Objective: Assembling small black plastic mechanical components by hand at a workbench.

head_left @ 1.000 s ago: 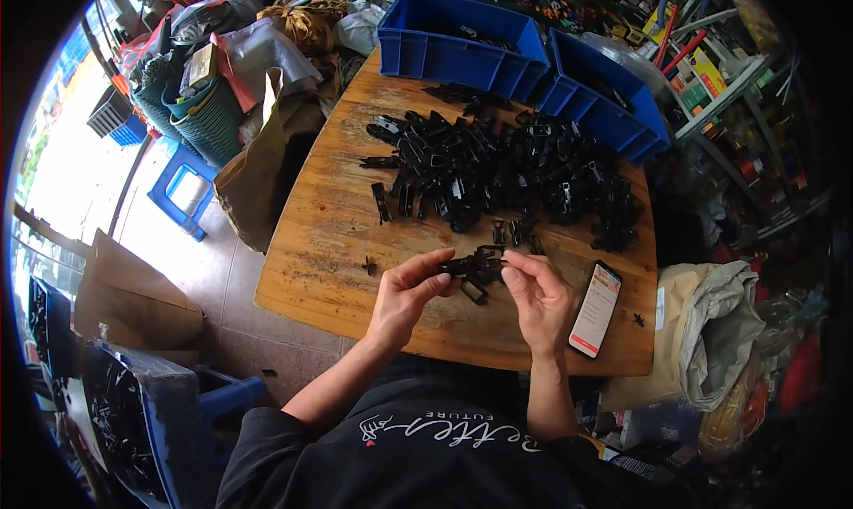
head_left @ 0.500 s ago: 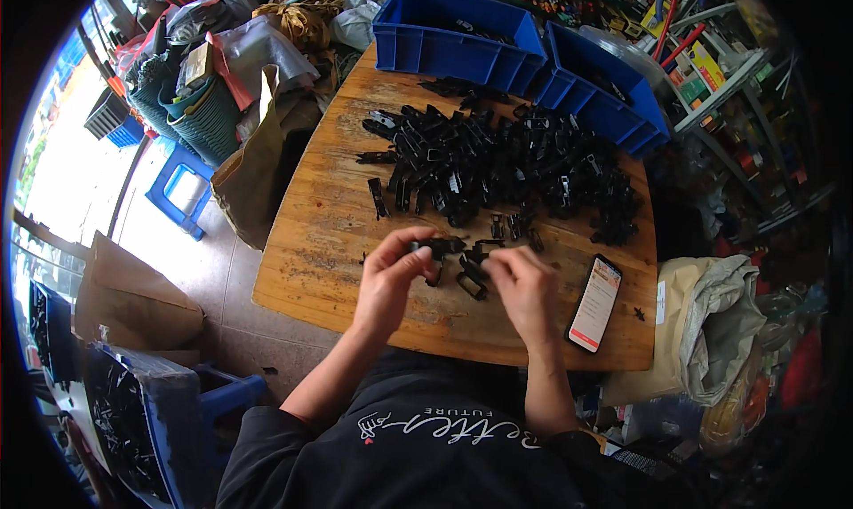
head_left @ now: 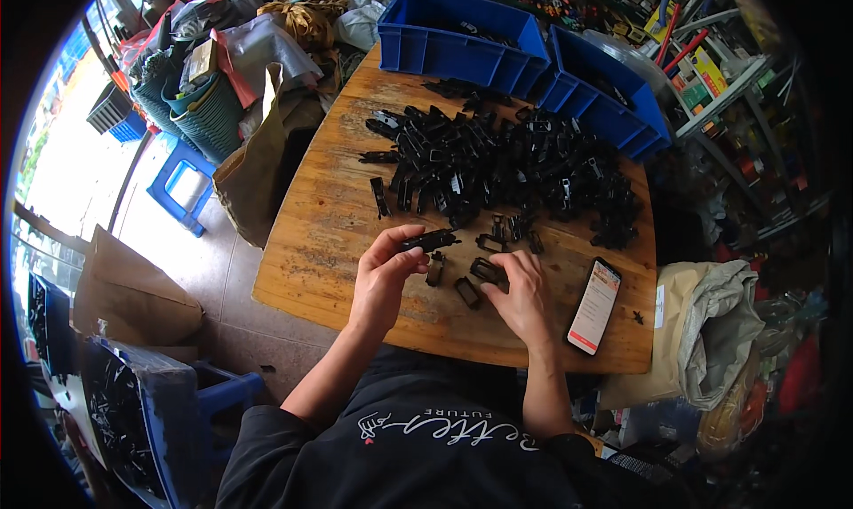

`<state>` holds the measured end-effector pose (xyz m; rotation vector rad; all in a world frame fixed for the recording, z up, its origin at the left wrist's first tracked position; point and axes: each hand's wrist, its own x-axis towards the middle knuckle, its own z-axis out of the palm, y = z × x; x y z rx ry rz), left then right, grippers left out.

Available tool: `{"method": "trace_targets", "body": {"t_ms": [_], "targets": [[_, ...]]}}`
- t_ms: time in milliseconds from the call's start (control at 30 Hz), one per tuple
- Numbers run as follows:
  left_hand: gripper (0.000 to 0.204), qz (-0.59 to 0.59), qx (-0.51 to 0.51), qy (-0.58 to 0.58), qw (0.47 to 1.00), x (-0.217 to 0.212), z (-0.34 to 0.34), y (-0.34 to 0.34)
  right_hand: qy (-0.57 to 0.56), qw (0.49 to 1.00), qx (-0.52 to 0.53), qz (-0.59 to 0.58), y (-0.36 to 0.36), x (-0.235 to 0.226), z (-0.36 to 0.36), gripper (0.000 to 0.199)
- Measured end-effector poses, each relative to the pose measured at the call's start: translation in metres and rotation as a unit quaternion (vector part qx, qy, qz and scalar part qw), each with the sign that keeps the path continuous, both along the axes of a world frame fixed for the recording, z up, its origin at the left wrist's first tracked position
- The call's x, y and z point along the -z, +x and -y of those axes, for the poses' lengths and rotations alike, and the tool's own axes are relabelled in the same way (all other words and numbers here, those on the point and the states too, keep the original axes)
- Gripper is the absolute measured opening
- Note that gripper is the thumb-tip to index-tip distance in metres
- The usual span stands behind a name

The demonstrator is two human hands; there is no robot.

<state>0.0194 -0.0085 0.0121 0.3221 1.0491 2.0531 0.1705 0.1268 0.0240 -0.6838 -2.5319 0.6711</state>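
Note:
Between the thumb and fingers of my left hand (head_left: 380,282) is a long, narrow black plastic part (head_left: 430,241), its far end pointing right. My right hand (head_left: 522,298) is closed on a small black rectangular plastic frame (head_left: 485,270) at the tabletop. Just left of it lies another open rectangular frame (head_left: 467,292). A third small black piece (head_left: 435,269) stands beside my left fingertips. Several more little black pieces (head_left: 491,241) lie beyond my right hand, in front of a large heap of black plastic parts (head_left: 498,163).
On the wooden table (head_left: 311,269) a phone (head_left: 593,306) lies right of my right hand. Two blue bins (head_left: 462,60) with black parts stand at the far edge. A paper sack (head_left: 253,167) rises at the left edge; a lined bag (head_left: 711,331) sits at the right.
My right hand has lowered slightly and closed on a black frame. My left hand has shifted a little left with its part, and the gap between the hands has widened.

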Motion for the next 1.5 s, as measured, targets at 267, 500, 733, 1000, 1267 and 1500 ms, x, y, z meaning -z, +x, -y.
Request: {"method": "trace_targets", "body": {"t_ms": [267,500,733,1000,1267,1500], "targets": [[0.027,-0.01,0.002,-0.005,1.0,-0.004,0.003,0.004,0.027,0.998,-0.047,-0.013,-0.013,0.011,-0.004,0.03],[0.032,-0.021,0.003,-0.012,1.0,-0.001,0.003,0.004,-0.098,0.994,0.004,-0.056,-0.009,0.002,-0.008,0.019],[0.037,-0.044,0.045,-0.033,0.997,0.006,-0.002,0.008,-0.283,0.944,0.045,-0.164,-0.003,-0.003,-0.011,0.02],[0.037,-0.042,0.057,-0.038,0.997,0.004,-0.004,0.013,-0.441,0.869,0.022,-0.225,-0.008,-0.016,0.002,0.018],[0.039,-0.049,0.087,-0.039,0.994,-0.007,-0.005,0.023,-0.302,0.909,0.061,-0.281,-0.016,-0.018,0.018,0.015],[0.039,-0.064,0.064,-0.037,0.995,-0.013,-0.007,0.025,-0.242,0.923,0.035,-0.297,-0.017,-0.014,0.027,0.016]]}}
